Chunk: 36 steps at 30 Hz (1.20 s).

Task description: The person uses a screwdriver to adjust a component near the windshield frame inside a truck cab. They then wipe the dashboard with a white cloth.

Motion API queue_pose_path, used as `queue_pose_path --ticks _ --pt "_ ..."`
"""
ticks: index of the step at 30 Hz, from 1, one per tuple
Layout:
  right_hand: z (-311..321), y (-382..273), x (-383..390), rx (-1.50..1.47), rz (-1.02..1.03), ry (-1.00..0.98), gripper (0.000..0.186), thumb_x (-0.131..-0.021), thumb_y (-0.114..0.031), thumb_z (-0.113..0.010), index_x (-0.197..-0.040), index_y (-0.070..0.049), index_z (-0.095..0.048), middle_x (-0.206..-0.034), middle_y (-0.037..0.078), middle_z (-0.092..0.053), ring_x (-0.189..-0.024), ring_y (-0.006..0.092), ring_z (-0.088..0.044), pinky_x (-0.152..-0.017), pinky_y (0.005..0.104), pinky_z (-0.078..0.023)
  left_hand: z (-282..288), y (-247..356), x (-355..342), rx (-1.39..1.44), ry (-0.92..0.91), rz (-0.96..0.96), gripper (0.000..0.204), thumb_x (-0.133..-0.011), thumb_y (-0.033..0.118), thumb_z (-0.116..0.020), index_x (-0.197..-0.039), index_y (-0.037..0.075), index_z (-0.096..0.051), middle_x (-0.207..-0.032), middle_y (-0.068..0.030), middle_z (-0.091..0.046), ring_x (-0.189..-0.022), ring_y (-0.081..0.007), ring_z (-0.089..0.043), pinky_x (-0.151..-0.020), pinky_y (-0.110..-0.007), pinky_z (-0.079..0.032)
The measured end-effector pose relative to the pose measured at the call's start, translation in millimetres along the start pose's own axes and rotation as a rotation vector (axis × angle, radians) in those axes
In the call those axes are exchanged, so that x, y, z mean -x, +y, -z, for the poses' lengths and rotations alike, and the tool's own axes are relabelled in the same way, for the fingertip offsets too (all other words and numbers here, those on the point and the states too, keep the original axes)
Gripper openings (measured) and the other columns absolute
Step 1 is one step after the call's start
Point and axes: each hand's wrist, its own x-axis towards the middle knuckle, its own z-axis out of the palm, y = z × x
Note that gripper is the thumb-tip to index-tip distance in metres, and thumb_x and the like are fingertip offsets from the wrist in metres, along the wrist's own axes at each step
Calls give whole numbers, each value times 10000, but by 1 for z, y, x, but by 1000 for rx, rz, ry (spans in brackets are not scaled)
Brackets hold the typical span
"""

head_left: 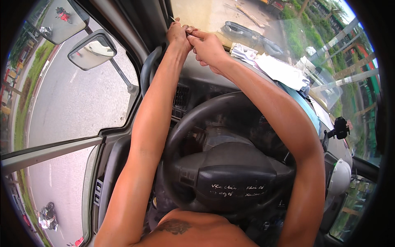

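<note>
Both my arms reach over the steering wheel toward the left lower corner of the windshield. My left hand is closed there beside the dark windshield pillar, above the far left of the dashboard. A thin pale tip shows at its fingers, too small to name. Coming in from the right, my right hand touches the left one, thumb and forefinger pinched together and the other fingers curled. Something small and dark sits between the two hands, mostly hidden by the fingers.
White papers lie along the dashboard, with a light blue sheet beneath. Farther right are a black phone holder and a white helmet. Side mirrors stand outside the left window; a motorbike is on the road.
</note>
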Motion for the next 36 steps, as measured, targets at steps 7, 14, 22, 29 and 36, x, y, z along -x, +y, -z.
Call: queue_pose_path --ticks 7,14,22,29,36 --pt "1 -3 9 21 -17 -26 339 -983 -231 -533 -1250 -49 -636 -786 89 -603 -561 141 -547 -445 321 -426 3 -2 14 -7 19 53 304 -1092 228 -284 -1295 53 -427 -632 -10 -379 -567 -136 -407 -610 -371 -486" --pt "22 -9 16 48 -69 -89 325 -1002 -238 -537 -1255 -47 -606 -763 5 -482 -565 75 -435 -440 231 -312 3 -21 17 -41 64 33 354 -1090 251 -298 -1374 60 -391 -631 -20 -414 -581 -177 -465 -716 -434 -555" --pt "16 -7 11 123 -46 -61 382 -996 -257 -549 -1314 -50 -582 -765 -1 -497 -577 73 -445 -458 234 -338 10 -22 5 -28 34 -4 303 -1078 235 -289 -1313 97 -420 -612 -11 -388 -523 -172 -438 -675 -478 -568" --pt "12 -6 7 134 -58 -54 367 -997 -268 -552 -1293 -56 -591 -768 -11 -498 -570 66 -439 -461 228 -334 11 -19 2 -17 20 5 303 -1080 241 -291 -1307 104 -439 -598 -7 -379 -516 -169 -434 -650 -476 -565" --pt "15 1 3 135 -60 -52 349 -1001 -270 -557 -1289 -77 -590 -755 -18 -482 -545 56 -414 -450 226 -316 5 -25 2 76 93 5 268 -1063 230 -325 -1277 134 -454 -577 -6 -347 -469 -161 -395 -537 -429 -500"
